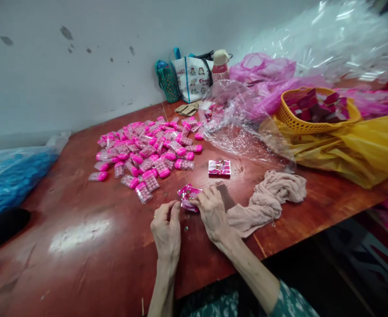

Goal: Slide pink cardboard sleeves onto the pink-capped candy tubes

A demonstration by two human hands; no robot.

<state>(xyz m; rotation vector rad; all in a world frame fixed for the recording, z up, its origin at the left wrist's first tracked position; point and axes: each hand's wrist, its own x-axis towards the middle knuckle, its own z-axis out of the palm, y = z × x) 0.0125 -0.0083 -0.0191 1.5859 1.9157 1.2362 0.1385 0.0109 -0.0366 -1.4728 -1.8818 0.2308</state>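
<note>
Both forearms reach up from the bottom edge over the red-brown wooden worktop (82, 246), bare, wrists bent so the knuckles face the camera. The left hand (166, 231) sits palm down, fingers curled in, thumb and forefinger pinched at the left edge of a small pink foil-wrapped packet (188, 197). The right hand (211, 213) comes in from the other side, fingers bent over the packet's right edge, gripping it too. So the packet is held between both hands, just above or on the worktop, right in front of the person; I cannot tell whether it touches the wood.

Just beyond it, a little to the right, lies a flat pink and silver wrapped box (219, 167), on its own, apart from the hands. Touching the right wrist is a crumpled beige cloth (269, 198), with a dark brown flat card (226, 196) between it and the right hand. Further back on the left spreads a heap of clear plastic cases with pink caps and pink pellets (151, 152). To the right, crinkled clear plastic film (236, 119), a yellow woven plastic basket (299, 123) of dark red boxes on a yellow plastic bag (355, 149). By the wall stand a white printed tote bag (191, 79) and a pink bottle with a cream lid (220, 66).
</note>
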